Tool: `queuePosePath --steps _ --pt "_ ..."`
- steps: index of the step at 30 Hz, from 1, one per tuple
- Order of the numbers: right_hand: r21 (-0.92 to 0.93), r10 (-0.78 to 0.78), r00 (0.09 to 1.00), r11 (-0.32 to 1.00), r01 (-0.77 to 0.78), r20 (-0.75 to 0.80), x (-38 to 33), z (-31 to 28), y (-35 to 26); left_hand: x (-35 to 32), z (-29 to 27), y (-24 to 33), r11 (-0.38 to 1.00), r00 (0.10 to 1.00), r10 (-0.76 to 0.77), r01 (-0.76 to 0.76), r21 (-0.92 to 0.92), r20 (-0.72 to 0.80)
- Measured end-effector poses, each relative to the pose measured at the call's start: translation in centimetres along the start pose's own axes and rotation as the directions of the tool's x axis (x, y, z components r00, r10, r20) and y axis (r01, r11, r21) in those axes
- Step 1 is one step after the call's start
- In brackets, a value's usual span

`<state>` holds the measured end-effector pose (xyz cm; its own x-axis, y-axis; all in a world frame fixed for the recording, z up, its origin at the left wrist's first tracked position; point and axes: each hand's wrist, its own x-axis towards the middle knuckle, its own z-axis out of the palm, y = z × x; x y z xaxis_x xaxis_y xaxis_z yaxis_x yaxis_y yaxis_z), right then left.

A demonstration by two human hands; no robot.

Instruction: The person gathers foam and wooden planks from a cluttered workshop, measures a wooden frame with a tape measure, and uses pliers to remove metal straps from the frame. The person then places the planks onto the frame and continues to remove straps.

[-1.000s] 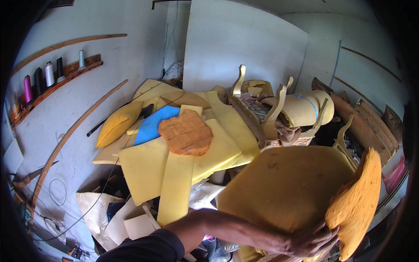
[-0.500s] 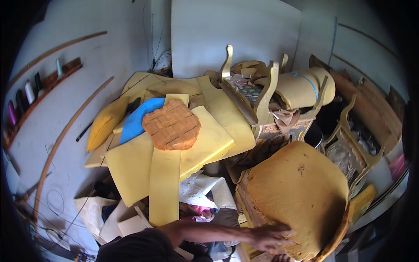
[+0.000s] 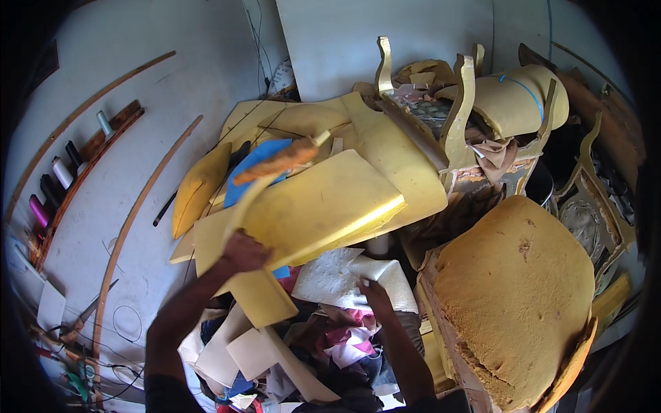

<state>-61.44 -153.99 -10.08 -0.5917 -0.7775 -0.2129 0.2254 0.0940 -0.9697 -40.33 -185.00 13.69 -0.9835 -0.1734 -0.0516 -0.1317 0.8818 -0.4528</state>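
My left hand (image 3: 242,252) grips a long yellow foam strip (image 3: 256,275) and lifts it up off the foam pile. An orange-brown foam pad (image 3: 279,162) rides tilted on the strip's raised far end. My right hand (image 3: 372,292) rests on a white foam piece (image 3: 339,277) among fabric scraps below the pile. A large yellow foam slab (image 3: 330,206) lies under the strip. A big worn orange foam cushion (image 3: 516,296) lies to the right of my right hand.
Upturned chair frames (image 3: 458,124) with gilded legs and a rolled foam cushion (image 3: 520,100) crowd the back right. A blue sheet (image 3: 256,165) and a yellow pillow (image 3: 200,187) lie at the left. Thread spools (image 3: 62,172) stand on a wall shelf. Fabric scraps (image 3: 344,341) cover the floor.
The big orange cushion has been set down at the right. My left hand has come up and taken the foam strip, tipping the orange pad. My right hand moved left onto the white foam.
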Motion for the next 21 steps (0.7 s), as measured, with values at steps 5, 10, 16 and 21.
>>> queuePosePath --steps 5,10,16,21 --pt "0.744 0.007 1.000 0.668 0.008 -0.016 10.9 9.1 -10.4 -11.8 -0.9 -7.0 0.970 0.962 -0.233 0.221 0.099 0.143" --pt "0.600 -0.183 0.980 0.777 0.190 -0.073 13.7 17.1 -21.9 -13.5 -3.4 -0.1 0.968 0.967 -0.054 -0.009 -0.250 -0.247" --pt "0.029 -0.478 0.875 0.878 0.477 0.078 19.0 17.9 -32.5 -0.3 -6.7 1.4 0.975 0.922 0.123 -0.181 -0.129 -0.368" --pt "-0.091 -0.474 0.870 0.868 0.487 0.138 20.6 16.2 -30.6 8.5 -4.2 -2.6 0.978 0.996 0.008 -0.026 0.206 0.086"
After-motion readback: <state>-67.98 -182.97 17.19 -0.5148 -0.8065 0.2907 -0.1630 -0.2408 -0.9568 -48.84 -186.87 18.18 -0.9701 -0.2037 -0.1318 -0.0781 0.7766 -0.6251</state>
